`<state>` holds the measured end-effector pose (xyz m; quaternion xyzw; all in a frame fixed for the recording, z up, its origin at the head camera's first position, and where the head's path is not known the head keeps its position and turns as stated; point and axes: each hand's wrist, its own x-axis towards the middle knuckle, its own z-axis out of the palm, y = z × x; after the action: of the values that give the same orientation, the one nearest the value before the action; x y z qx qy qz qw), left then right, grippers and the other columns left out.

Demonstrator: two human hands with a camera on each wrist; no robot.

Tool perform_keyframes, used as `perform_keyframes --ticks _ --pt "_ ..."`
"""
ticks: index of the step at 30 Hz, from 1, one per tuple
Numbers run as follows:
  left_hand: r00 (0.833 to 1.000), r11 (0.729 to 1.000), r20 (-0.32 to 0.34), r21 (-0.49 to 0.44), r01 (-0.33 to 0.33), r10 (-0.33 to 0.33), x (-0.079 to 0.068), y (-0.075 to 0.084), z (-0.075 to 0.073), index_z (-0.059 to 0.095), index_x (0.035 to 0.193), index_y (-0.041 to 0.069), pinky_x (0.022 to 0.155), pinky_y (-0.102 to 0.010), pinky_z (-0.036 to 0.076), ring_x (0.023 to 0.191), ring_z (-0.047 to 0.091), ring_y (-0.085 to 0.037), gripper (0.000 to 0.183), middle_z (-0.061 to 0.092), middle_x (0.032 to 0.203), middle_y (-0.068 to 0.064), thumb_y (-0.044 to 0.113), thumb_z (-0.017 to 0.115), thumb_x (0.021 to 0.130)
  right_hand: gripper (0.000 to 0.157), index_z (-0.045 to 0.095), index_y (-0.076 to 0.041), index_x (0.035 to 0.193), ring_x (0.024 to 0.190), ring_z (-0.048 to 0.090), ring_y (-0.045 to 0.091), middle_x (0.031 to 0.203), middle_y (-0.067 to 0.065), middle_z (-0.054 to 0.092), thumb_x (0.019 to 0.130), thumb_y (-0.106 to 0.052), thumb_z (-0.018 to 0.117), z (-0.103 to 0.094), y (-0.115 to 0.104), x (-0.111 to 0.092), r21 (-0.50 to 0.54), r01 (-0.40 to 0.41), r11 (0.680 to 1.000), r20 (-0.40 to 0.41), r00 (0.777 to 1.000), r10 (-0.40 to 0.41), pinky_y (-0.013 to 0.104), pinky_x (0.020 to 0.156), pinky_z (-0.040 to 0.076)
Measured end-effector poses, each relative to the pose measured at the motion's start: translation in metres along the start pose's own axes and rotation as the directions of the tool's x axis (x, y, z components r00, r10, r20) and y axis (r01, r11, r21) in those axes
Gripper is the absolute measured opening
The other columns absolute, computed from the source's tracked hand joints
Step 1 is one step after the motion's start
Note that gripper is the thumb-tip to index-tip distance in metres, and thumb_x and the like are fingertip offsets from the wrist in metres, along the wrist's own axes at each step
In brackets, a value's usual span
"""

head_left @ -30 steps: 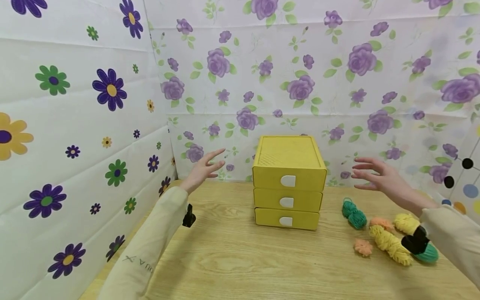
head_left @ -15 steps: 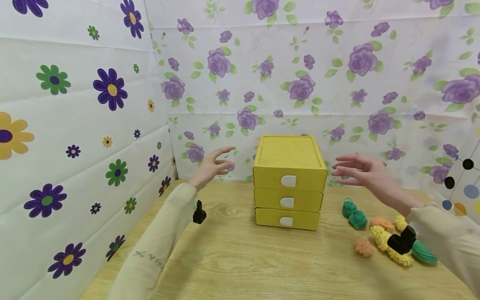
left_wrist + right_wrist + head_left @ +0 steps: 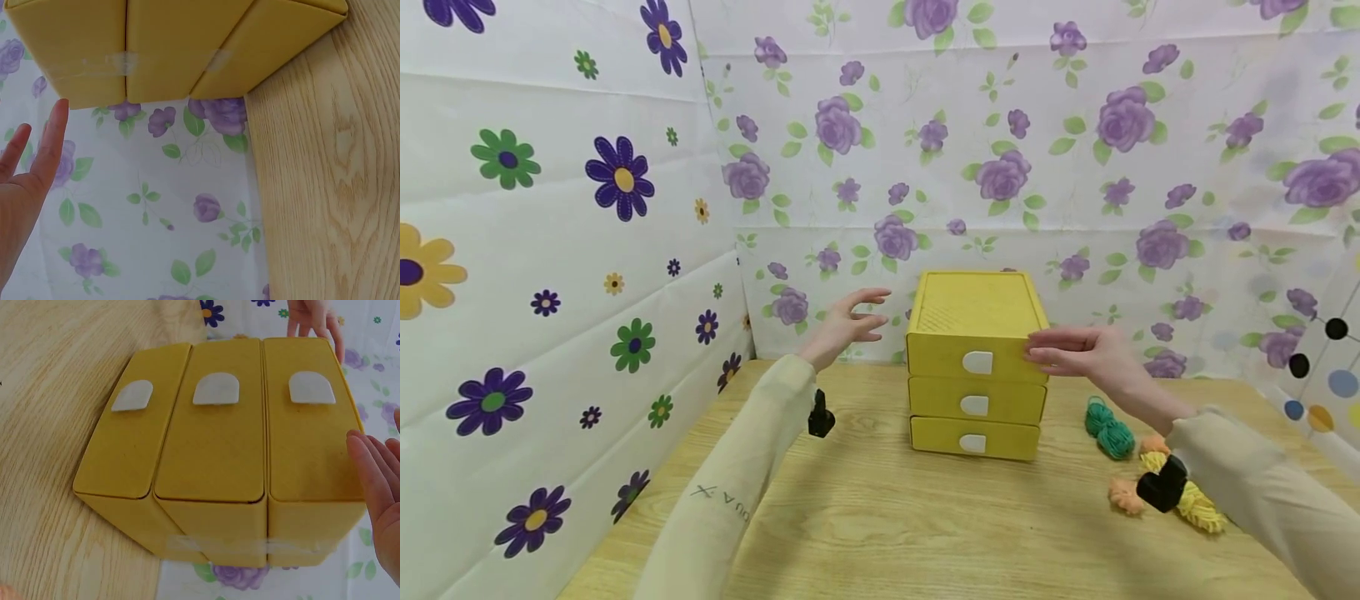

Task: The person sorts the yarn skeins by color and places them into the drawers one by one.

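A yellow three-drawer storage box [image 3: 981, 304] with white drawer tabs stands upright on the table, its drawers closed. My left hand [image 3: 844, 327] is held in the air to the left of the box, apart from it, fingers extended and holding nothing. In the left wrist view the same hand [image 3: 28, 181] is below the box's side. My right hand [image 3: 1097, 358] is at the upper right front corner, its fingertips overlapping the top drawer [image 3: 936, 357]. In the right wrist view that hand [image 3: 382, 494] has straight fingers beside the box's top edge; I cannot tell whether they touch.
Right of the box lie a teal yarn bundle [image 3: 1109, 429], peach yarn bundles [image 3: 1126, 495] and yellow yarn [image 3: 1201, 508], partly hidden by my right arm. Flower-printed sheets [image 3: 820, 192] stand behind and at the left of the wooden table [image 3: 880, 521]. A black wrist camera [image 3: 1162, 485] is on each arm.
Both hands have moved inward toward the box. The right hand has travelled left from above the yarn to the box's corner; the left hand has moved right. The box has not moved.
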<state>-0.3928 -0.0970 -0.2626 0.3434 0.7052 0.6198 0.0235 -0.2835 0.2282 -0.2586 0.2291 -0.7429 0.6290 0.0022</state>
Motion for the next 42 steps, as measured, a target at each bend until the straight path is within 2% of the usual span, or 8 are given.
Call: perform_keyframes --ticks 6,11,15,23,25,32,37,42 --pt "1.0 1.0 -0.017 -0.002 0.005 -0.005 0.003 -0.002 0.008 0.038 0.106 0.018 0.061 -0.038 0.036 0.083 0.042 -0.023 0.039 0.03 0.104 -0.005 0.006 0.048 0.07 0.034 0.045 0.003 0.099 0.08 0.043 0.029 0.091 0.017 0.047 0.068 -0.007 0.051 0.012 0.007 0.006 -0.016 0.018 1.0 0.02 1.0 -0.017 0.038 0.063 0.034" --pt "1.0 1.0 0.003 -0.015 0.019 -0.019 0.007 -0.006 0.011 0.033 0.11 0.013 0.062 -0.038 0.035 0.087 0.038 -0.025 0.043 0.028 0.106 -0.005 0.009 0.048 0.071 0.036 0.04 0.006 0.103 0.082 0.041 0.03 0.095 0.021 0.043 0.069 -0.003 0.048 0.017 0.011 0.009 0.011 0.047 0.999 0.077 0.996 -0.048 0.037 0.063 0.034" --pt "1.0 0.999 0.026 -0.036 0.011 -0.01 0.009 -0.009 0.015 0.032 0.111 0.012 0.063 -0.04 0.034 0.087 0.038 -0.023 0.042 0.027 0.107 -0.003 0.009 0.046 0.072 0.037 0.038 0.006 0.104 0.083 0.041 0.03 0.097 0.021 0.041 0.07 -0.004 0.048 0.021 0.013 0.011 0.003 0.035 0.999 0.083 0.996 -0.035 0.036 0.065 0.033" --pt "0.999 0.998 0.041 -0.059 0.036 -0.033 0.013 -0.013 0.02 0.031 0.112 0.013 0.061 -0.039 0.035 0.088 0.038 -0.022 0.04 0.024 0.109 -0.005 0.012 0.043 0.074 0.036 0.043 0.0 0.102 0.082 0.043 0.025 0.094 0.016 0.045 0.069 -0.012 0.05 0.028 0.017 0.012 -0.082 -0.033 0.996 0.029 0.999 0.035 0.033 0.067 0.033" --pt "0.998 0.997 0.043 -0.061 0.046 -0.044 0.014 -0.014 0.021 0.03 0.112 0.014 0.062 -0.039 0.035 0.088 0.037 -0.023 0.04 0.023 0.11 -0.007 0.013 0.042 0.074 0.034 0.045 -0.001 0.101 0.083 0.043 0.025 0.094 0.015 0.045 0.069 -0.012 0.051 0.03 0.018 0.012 -0.055 -0.04 0.998 0.018 0.999 0.042 0.033 0.067 0.033" --pt "0.997 0.996 0.047 -0.067 0.063 -0.06 0.014 -0.013 0.024 0.03 0.112 0.012 0.063 -0.04 0.034 0.085 0.04 -0.019 0.039 0.02 0.112 -0.012 0.014 0.041 0.075 0.032 0.045 0.005 0.099 0.081 0.042 0.029 0.091 0.02 0.045 0.069 -0.006 0.05 0.035 0.026 0.016 0.035 0.014 0.999 -0.003 1.0 -0.014 0.035 0.065 0.034" --pt "0.997 0.996 0.049 -0.061 0.06 -0.057 0.016 -0.014 0.025 0.03 0.113 0.012 0.062 -0.039 0.035 0.087 0.039 -0.019 0.039 0.02 0.112 -0.011 0.014 0.041 0.075 0.031 0.046 0.005 0.097 0.079 0.043 0.029 0.09 0.02 0.046 0.069 -0.007 0.05 0.036 0.026 0.017 0.032 0.009 0.999 -0.033 0.999 -0.008 0.036 0.064 0.034" --pt "0.996 0.996 0.058 -0.044 0.071 -0.068 0.017 -0.015 0.027 0.03 0.112 0.013 0.061 -0.037 0.036 0.089 0.037 -0.017 0.037 0.022 0.111 -0.009 0.013 0.039 0.076 0.031 0.046 0.006 0.097 0.079 0.044 0.028 0.089 0.018 0.047 0.068 -0.007 0.05 0.036 0.029 0.02 0.03 -0.003 1.0 -0.026 1.0 0.003 0.035 0.063 0.034"
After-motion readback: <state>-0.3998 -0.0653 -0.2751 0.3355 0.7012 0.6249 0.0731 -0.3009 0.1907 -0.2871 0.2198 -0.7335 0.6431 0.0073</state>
